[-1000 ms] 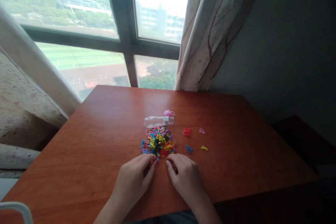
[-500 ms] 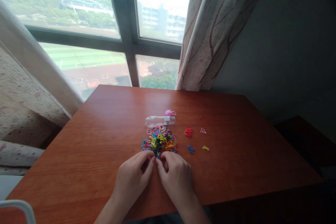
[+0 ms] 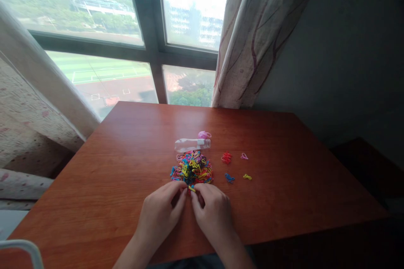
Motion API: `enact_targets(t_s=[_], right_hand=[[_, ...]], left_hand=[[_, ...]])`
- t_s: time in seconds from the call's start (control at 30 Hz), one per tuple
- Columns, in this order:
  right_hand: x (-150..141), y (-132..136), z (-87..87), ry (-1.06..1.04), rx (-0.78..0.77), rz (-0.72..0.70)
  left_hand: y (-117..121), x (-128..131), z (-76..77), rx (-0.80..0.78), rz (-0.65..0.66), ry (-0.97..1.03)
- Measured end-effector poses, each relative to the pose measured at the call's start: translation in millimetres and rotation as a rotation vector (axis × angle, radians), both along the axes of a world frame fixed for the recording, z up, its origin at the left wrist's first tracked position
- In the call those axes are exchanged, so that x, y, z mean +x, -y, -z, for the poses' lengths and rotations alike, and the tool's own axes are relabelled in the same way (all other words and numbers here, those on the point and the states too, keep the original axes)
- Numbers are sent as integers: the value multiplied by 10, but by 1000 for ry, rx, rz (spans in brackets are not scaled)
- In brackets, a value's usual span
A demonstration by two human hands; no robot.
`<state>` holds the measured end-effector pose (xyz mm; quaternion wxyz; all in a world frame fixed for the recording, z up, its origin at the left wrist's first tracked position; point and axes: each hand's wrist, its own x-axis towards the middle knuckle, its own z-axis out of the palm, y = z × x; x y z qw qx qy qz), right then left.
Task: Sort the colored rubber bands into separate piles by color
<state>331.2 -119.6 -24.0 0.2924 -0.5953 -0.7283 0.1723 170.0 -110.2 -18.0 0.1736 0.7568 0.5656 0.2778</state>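
Note:
A heap of small coloured rubber bands lies on the table, mixed red, blue, yellow, pink and black. At its near edge my left hand is closed in a pinch, thumb against forefinger. Close beside it, my right hand pinches too. A few bands, yellow and red, show between the two sets of fingertips, partly hidden by them. To the right lie small separate groups: red bands, blue bands, a pink band and a yellow band.
Behind the heap a clear plastic bottle lies on its side, its neck to the right. A pink bundle sits just beyond it. The wooden table reaches to the window and curtains. A white curved bar stands at lower left.
Yellow and red bands now show between my fingertips, where a blue one showed before. My right fingertips have shifted slightly to the right; the separate groups stay put.

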Motion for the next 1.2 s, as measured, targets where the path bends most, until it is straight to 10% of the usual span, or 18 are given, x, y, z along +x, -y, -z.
enact_targets(t_s=[0.43, 0.83, 1.2], right_hand=[[132, 57, -2, -163, 28, 36], [1443, -14, 137, 65, 116, 421], [1471, -7, 183, 58, 83, 416]], left_hand=[[10, -3, -13, 7, 4, 4], [6, 4, -51, 25, 16, -3], [-1, -5, -21, 14, 27, -23]])
